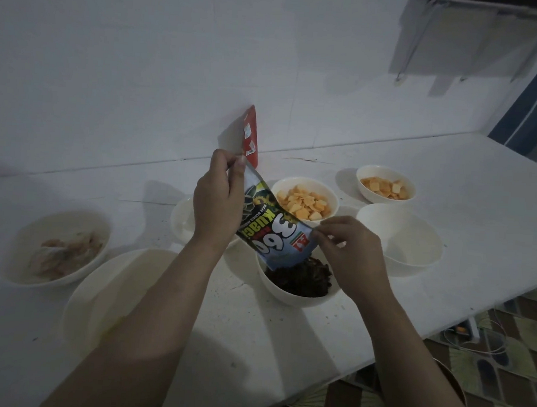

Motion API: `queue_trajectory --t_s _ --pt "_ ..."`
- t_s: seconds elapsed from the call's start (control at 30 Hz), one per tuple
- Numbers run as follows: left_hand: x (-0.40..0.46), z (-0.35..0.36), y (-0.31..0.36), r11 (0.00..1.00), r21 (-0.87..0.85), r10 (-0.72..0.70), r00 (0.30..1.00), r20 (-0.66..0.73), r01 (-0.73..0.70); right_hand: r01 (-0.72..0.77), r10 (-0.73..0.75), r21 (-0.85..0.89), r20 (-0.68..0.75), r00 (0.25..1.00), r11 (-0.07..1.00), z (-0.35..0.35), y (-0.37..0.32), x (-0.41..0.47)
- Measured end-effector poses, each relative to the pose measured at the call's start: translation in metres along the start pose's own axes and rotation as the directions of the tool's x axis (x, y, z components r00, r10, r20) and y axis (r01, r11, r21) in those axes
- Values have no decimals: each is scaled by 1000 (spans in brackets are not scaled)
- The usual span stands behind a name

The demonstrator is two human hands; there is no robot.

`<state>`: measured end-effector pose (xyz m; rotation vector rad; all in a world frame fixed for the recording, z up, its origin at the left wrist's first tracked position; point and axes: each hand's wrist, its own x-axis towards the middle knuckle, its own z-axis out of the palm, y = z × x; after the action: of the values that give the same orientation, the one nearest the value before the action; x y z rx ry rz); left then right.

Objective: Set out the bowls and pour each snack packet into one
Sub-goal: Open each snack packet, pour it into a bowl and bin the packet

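A blue and green seed packet (272, 225) hangs upside down over a white bowl (274, 285) at the table's middle. Dark seeds (300, 276) lie heaped in that bowl under the packet's open mouth. My left hand (219, 197) pinches the packet's upper end. My right hand (349, 249) pinches its lower right edge near the mouth. Two white bowls of orange crackers, one (305, 199) behind the packet and one (385, 183) farther right, stand near the wall.
A bowl of pale pinkish snacks (54, 247) sits at the left. White bowls with nothing visible in them stand at the front left (104, 297), behind my left hand (181, 218) and at the right (400, 239). A red packet (251, 133) leans on the wall. The table edge (442, 327) runs diagonally at the right.
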<state>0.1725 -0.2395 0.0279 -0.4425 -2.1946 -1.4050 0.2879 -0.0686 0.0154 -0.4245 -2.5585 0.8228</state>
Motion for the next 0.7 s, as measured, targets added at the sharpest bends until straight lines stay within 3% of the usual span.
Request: queue_trajectory --t_s 0.23,0.47,0.57,0.7 --pt "0 0 0 1000 -8 21 1000 -7 -21 2 -2 10 -16 1000 1000 -1 1 -1" --pt "-4 2 1 1000 5 3 1000 16 -3 -18 19 -9 137 990 1000 -6 -1 7" --pt "-5 3 3 1000 -2 27 999 21 -27 54 -65 88 129 990 995 -8 -13 15" --pt "-7 6 8 996 -18 87 996 20 -86 258 -262 129 14 965 958 0 -46 26"
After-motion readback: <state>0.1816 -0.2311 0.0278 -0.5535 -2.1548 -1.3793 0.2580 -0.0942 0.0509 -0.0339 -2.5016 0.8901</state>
